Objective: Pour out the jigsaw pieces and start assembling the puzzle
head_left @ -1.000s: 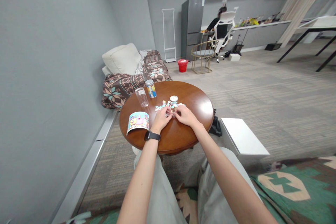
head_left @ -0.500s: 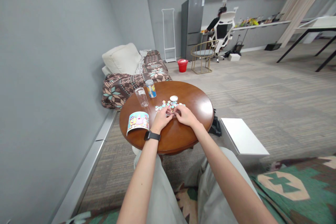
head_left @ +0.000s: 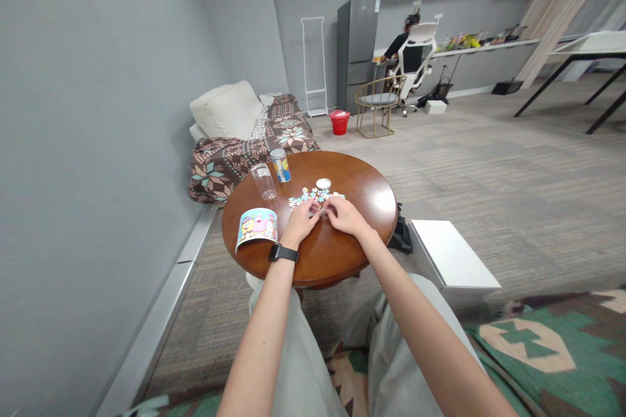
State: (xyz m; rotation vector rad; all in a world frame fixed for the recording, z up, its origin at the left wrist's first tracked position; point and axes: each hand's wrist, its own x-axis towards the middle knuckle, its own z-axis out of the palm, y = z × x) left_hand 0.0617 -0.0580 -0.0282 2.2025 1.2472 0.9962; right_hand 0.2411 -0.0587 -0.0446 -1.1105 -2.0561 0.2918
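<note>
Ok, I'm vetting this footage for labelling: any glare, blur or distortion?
Head view: glare whitens the right of the round table; head view: puzzle pieces by the left hand and right hand look soft; head view: wide-angle distortion stretches the edges.

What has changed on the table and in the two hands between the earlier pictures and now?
Nothing clearly moved: the left hand and right hand stay close together by the puzzle pieces. Any grasp or release there is too small to tell. The can, glass, lid and picture sheet stayed put.
</note>
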